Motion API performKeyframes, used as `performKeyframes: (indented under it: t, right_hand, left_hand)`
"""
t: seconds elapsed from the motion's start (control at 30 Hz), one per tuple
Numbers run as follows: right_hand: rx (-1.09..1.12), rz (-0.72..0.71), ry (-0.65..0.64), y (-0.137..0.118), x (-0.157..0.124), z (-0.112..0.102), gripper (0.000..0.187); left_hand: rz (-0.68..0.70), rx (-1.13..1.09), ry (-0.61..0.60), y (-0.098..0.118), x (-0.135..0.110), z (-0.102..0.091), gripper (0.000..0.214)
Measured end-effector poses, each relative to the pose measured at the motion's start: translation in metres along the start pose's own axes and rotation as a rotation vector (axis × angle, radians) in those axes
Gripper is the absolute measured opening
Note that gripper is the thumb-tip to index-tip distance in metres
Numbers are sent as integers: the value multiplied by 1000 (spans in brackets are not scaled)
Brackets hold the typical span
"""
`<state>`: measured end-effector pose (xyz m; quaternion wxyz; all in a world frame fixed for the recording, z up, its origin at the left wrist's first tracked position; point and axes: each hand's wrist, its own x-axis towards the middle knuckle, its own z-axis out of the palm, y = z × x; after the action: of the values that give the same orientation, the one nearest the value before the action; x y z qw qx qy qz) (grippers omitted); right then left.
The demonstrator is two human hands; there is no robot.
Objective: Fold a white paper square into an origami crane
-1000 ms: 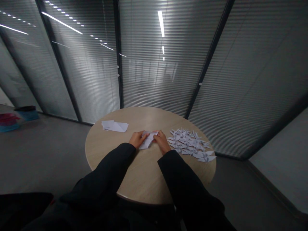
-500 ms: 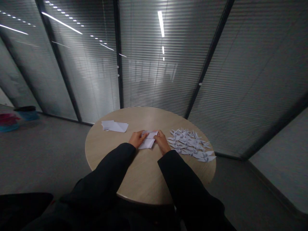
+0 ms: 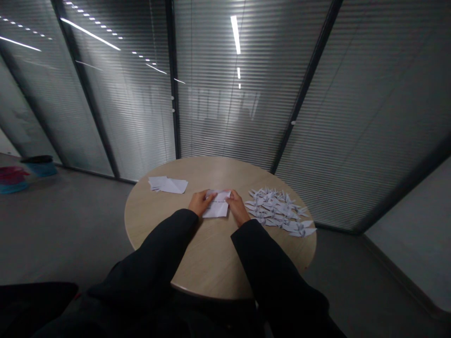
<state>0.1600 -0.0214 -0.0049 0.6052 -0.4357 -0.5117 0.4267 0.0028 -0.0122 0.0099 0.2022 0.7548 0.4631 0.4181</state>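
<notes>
A white sheet of paper (image 3: pixel 217 207), partly folded, lies on the round wooden table (image 3: pixel 211 263) between my hands. My left hand (image 3: pixel 198 203) pinches its left side with the fingers closed on it. My right hand (image 3: pixel 237 206) grips the paper's right side the same way. Both arms wear dark sleeves and reach in from the near edge. To the right of my right hand lies a spread of several folded white paper cranes (image 3: pixel 278 210). A small stack of flat white paper sheets (image 3: pixel 167 184) rests at the far left of the table.
Glass walls with closed blinds (image 3: pixel 225 94) stand right behind the table. Grey floor surrounds it. A dark bin and coloured tubs (image 3: pixel 24 170) sit on the floor at the far left.
The sheet between my hands has turned and flattened, now showing a squarer face toward me. Both hands stayed nearly in place, fingers shifting slightly on the paper.
</notes>
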Motion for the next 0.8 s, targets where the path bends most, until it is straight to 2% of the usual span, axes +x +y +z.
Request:
performKeyframes:
  t: [0.5,0.8]
  right_hand:
    - [-55,-73,-2,1,-1,-2,23]
    - [-64,-102,-9,4,0,-3,26]
  left_hand:
    - [1,-19,-4,1,0,-1,42]
    - [8,-7,7,2,0,0,40]
